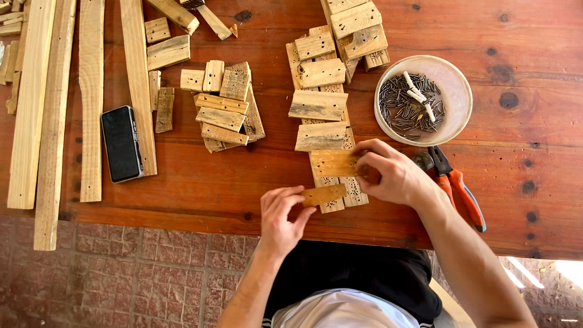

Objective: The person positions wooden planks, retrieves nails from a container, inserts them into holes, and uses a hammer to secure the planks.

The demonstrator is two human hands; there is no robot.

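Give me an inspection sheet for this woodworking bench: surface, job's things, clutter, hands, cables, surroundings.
Surface: reddish wooden table with dark knots.
Job's things: small wood block with nail holes, held at its left end by the left hand; right hand rests on another block atop a slatted wood piece.
Clutter: white bowl of nails; red-handled pliers; black phone; pile of short blocks; long planks at left.
Hands: both bare, fingers closed on wood.
Cables: nothing seen.
Surroundings: brick-patterned floor below the table edge.
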